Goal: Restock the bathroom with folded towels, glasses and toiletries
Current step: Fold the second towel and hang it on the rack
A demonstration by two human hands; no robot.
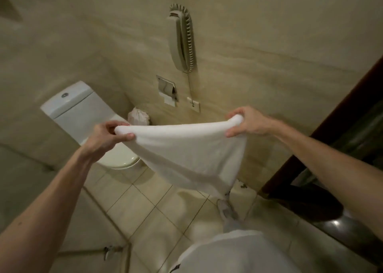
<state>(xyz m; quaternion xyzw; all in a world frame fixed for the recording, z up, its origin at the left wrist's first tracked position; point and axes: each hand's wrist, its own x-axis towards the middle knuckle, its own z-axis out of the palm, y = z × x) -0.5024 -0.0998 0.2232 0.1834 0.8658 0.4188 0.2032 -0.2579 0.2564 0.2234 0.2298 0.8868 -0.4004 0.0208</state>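
Observation:
A white towel [186,154] hangs in the air in front of me, stretched between both hands and folded over so that its lower edge sags toward the floor. My left hand [107,136] pinches the towel's upper left corner with thumb and fingers. At the upper right corner my right hand [246,123] grips the bunched edge. The towel covers part of the toilet bowl and the wall base behind it.
A white toilet [83,115] stands at the left against the beige wall. A wall phone [182,38], a toilet paper holder [167,92] and a lined bin [138,116] are behind the towel. A dark wooden door frame [323,140] stands at the right. My shoe [226,208] is on the tiled floor.

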